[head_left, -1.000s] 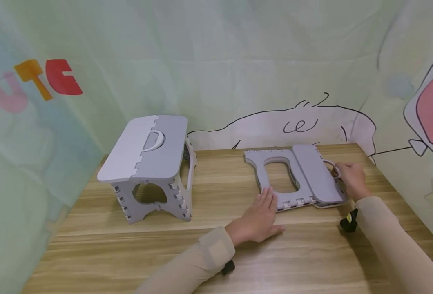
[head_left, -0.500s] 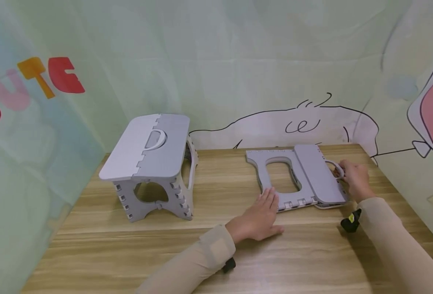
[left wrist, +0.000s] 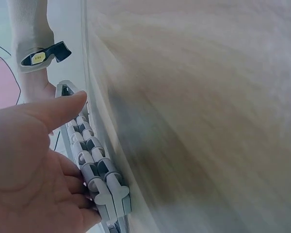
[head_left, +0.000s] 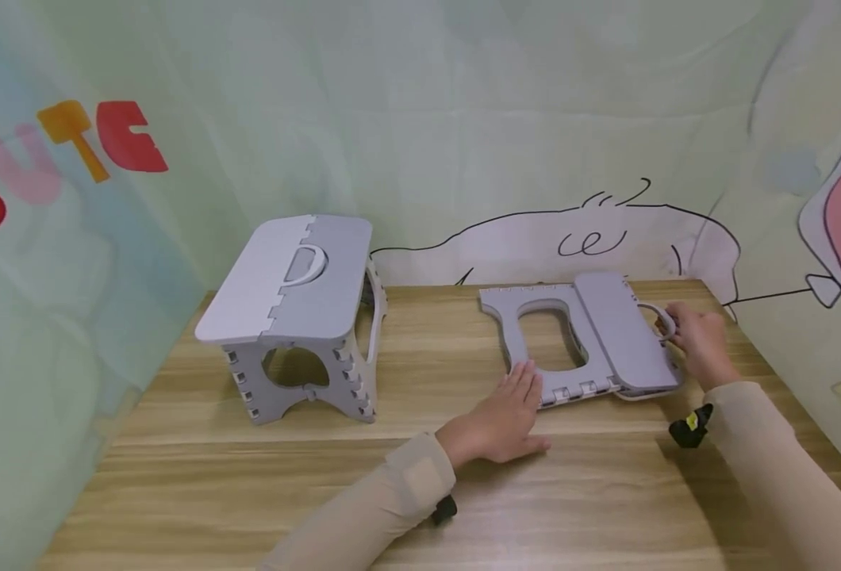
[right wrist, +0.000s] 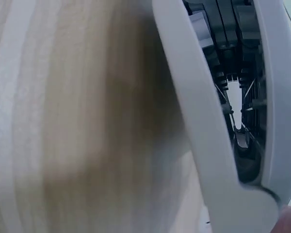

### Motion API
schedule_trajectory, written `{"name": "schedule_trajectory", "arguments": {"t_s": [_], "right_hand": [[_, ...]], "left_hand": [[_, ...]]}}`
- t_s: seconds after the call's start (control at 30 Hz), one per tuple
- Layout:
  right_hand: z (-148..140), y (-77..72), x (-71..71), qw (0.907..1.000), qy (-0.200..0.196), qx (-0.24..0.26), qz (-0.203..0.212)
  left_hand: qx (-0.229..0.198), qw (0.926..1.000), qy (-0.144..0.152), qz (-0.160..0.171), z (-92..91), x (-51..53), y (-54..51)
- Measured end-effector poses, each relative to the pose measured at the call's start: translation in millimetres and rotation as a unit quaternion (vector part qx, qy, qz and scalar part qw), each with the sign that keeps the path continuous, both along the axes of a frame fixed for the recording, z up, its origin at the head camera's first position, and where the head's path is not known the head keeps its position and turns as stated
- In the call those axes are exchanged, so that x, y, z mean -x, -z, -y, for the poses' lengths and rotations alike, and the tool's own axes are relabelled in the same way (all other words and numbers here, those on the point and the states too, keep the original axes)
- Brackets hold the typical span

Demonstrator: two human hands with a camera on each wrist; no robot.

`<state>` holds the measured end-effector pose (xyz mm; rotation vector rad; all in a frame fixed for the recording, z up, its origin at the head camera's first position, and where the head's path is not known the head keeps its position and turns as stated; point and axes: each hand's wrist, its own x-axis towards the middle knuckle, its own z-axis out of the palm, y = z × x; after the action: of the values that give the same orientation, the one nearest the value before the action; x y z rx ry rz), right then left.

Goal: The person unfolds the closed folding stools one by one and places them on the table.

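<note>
A folded grey step stool [head_left: 616, 333] lies flat at the right in the head view, its legs with a large cut-out pointing left. My right hand [head_left: 702, 341] grips the stool's carry handle [head_left: 665, 321] at its right edge. My left hand [head_left: 502, 416] touches the lower left corner of the leg frame with fingertips fairly straight. The left wrist view has that left hand [left wrist: 34, 165] beside the hinged edge [left wrist: 94, 170]. Seen from the right wrist, two grey panels [right wrist: 199, 107] stand apart with a dark gap between them; only a bit of the right hand [right wrist: 288, 221] shows.
An unfolded grey step stool [head_left: 295, 277] stands upright on the wooden table [head_left: 249, 492] at the left, its white handle [head_left: 313, 266] on top. A printed curtain [head_left: 420, 143] hangs behind the table and along both sides.
My right hand and the handle have shifted slightly to the right, and the stool's top panel looks a little raised. My left hand keeps its place. The head view has moved slightly.
</note>
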<state>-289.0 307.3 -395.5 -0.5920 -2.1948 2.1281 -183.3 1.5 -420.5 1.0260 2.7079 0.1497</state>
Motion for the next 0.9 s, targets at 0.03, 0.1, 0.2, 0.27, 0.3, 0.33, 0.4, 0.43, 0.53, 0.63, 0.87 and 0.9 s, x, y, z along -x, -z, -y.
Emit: {"name": "schedule_trajectory", "arguments": {"t_s": [0.03,0.1,0.2,0.27,0.3,0.33,0.4,0.43,0.53,0.63,0.87,0.9], "right_hand": [[0,-1.8,-0.1,1.0000,0.002,-0.001,0.001],[0,-5.6,-0.2,1.0000,0.007,0.002,-0.002],[0,-11.7,-0.7,0.9999,0.009,0.009,-0.005],[1,-15.4,-1.1,0.9998,0.010,0.015,-0.005],[1,-17.2,-1.3,0.9998,0.009,0.017,-0.003],[1,-19.0,-1.8,0.9998,0.008,0.017,-0.003],[2,-22.2,-2.8,0.9998,0.005,0.018,-0.005],[3,-23.8,-3.6,0.9998,0.002,0.017,-0.008],[4,-29.0,-6.0,0.9995,-0.007,0.017,-0.026],[5,-34.3,-7.6,0.9980,-0.009,0.038,-0.050],[8,-48.3,-11.6,0.9960,-0.024,0.040,-0.077],[9,-50.6,-12.3,0.9964,-0.030,0.029,-0.074]], "left_hand": [[-0.003,1.0000,0.000,0.002,0.4,0.4,-0.5],[-0.011,0.9999,0.000,0.005,1.2,1.2,-1.1],[-0.025,0.9997,-0.002,0.009,2.6,2.1,-1.3],[-0.036,0.9993,-0.003,0.011,3.8,2.2,-0.6],[-0.042,0.9990,-0.003,0.013,4.5,1.8,-0.5],[-0.047,0.9988,-0.003,0.014,5.3,1.6,0.0],[-0.060,0.9980,-0.004,0.022,6.7,1.2,0.5],[-0.064,0.9976,-0.003,0.025,7.5,1.0,0.7],[-0.075,0.9965,-0.001,0.037,9.9,1.2,-0.2],[-0.083,0.9955,0.002,0.046,12.5,1.2,-2.5],[-0.104,0.9927,0.008,0.062,18.0,0.4,-5.6],[-0.107,0.9921,0.009,0.065,18.6,0.5,-5.5]]}}
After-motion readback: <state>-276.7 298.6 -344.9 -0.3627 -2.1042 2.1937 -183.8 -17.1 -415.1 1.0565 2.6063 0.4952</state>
